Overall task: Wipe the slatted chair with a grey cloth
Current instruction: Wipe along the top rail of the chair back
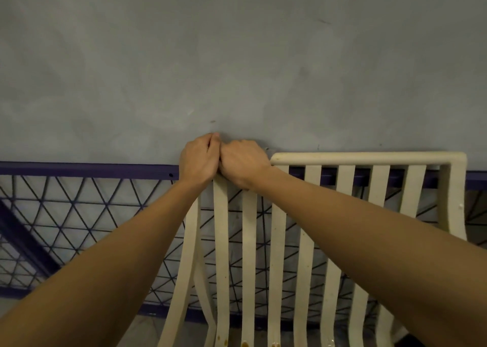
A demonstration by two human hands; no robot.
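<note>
A cream slatted chair stands in front of me, its back with several vertical slats reaching from centre to right. My left hand and my right hand are pressed together, knuckles touching, over the top left corner of the chair back, and both have their fingers curled. The corner itself is hidden under them. A small grey sliver pokes out at the right hand's far edge, apparently the grey cloth; the remainder of it is hidden.
A grey wall rises close behind the chair. A dark blue metal frame with a triangular wire grid runs along the wall behind the slats, its top bar level with my hands. Brown stains mark the slats' lower ends.
</note>
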